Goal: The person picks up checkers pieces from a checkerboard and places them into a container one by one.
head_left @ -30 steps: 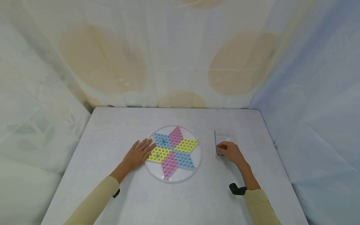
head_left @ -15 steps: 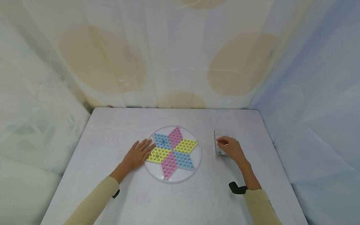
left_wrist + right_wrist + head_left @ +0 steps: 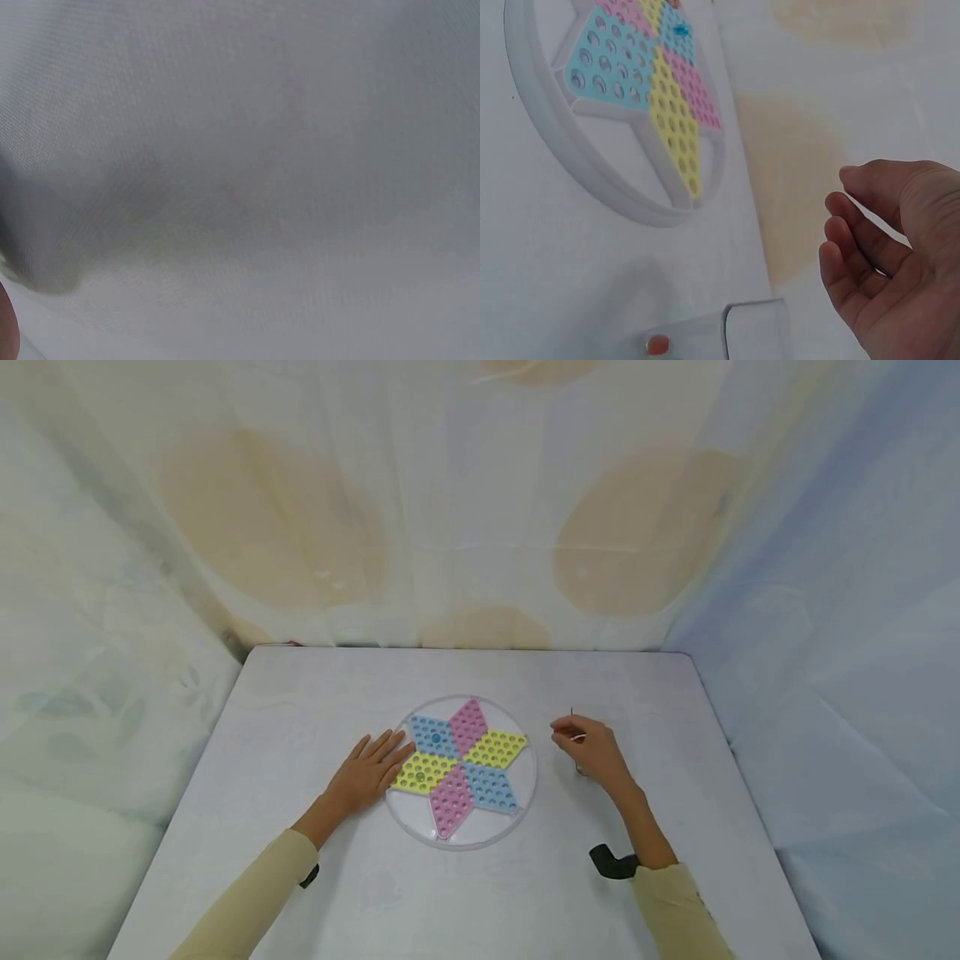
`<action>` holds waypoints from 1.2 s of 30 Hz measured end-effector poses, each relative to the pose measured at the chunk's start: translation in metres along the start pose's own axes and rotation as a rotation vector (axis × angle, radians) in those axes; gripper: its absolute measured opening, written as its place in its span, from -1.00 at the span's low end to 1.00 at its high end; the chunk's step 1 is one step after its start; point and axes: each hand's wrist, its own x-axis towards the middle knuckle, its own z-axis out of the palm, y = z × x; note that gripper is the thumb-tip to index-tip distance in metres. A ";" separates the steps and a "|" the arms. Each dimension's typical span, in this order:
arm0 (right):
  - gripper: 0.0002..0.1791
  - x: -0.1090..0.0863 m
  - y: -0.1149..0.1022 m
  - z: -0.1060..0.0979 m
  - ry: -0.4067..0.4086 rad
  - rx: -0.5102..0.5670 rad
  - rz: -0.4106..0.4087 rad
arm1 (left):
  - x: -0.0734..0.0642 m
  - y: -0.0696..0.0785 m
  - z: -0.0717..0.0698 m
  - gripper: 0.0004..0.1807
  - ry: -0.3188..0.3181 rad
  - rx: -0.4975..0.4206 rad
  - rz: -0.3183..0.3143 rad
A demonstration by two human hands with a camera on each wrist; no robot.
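My right hand (image 3: pixel 588 747) has moved left, off the clear plastic box (image 3: pixel 756 330), toward my Chinese checkers board (image 3: pixel 491 787). My left hand (image 3: pixel 365 778) has stayed put, fingers straight and spread on the board's left rim. The thumb and first finger of my right hand are bent close, but I can't tell if they pinch anything. It's up in the air between the board and the box.

The board lies flat near the middle of the table (image 3: pixel 375 897), and the box is nearer the table's right edge. A blue marble (image 3: pixel 437 738) sits in the board's blue diamond on the far left, and a greenish one (image 3: pixel 420 777) in the yellow diamond by my left hand. A small orange piece (image 3: pixel 658 345) shows at the box.

If I have a tiny marble, a loose pinch could drop it, and it might roll off the right edge. If my left hand bumps the rim, the board could slide and the two marbles could hop out. My right wrist could also knock the box.
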 end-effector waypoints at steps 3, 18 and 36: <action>-0.80 0.003 -0.006 0.008 -0.002 0.005 -0.010 | 0.000 0.000 0.000 -0.41 0.006 -0.002 0.004; -0.82 0.010 -0.033 0.041 -0.051 0.103 -0.040 | 0.000 0.001 -0.001 -0.41 0.024 -0.004 0.011; -0.83 0.007 -0.058 0.095 -0.163 0.166 -0.080 | 0.000 0.000 -0.002 -0.40 -0.011 -0.011 -0.006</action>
